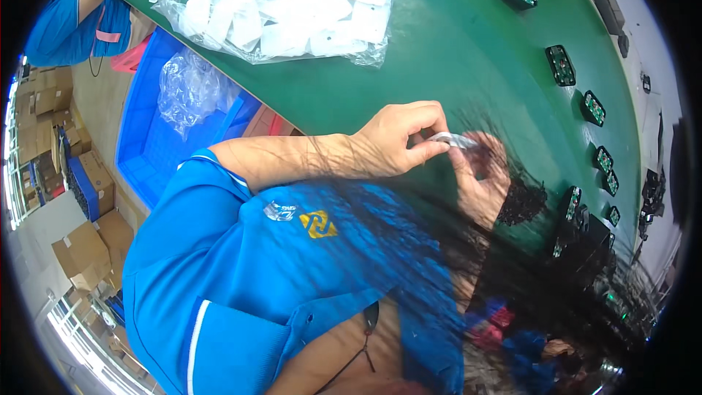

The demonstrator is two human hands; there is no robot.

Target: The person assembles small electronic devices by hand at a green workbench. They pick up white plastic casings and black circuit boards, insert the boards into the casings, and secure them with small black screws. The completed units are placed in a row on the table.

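My left hand point(404, 140) pinches one end of a small, thin white piece point(455, 139) between thumb and fingertips. The piece's exact kind does not show. Its other end lies in the curled fingers of my right hand point(484, 179), so both hands meet on it above the green table. Strands of dark hair hang across the view and partly cover my right hand and forearm. A clear plastic bag point(379, 50) full of flat white pieces point(292, 11) lies on the table beyond my left hand.
Several green circuit boards in black housings point(561, 66) stand spaced along the right of the green table point(453, 51). A dark clump of small bits point(523, 201) is beside my right wrist. At left are a blue bin point(142, 143) holding crumpled clear plastic point(186, 91), cardboard boxes point(84, 252) and another person's blue sleeve point(55, 25).
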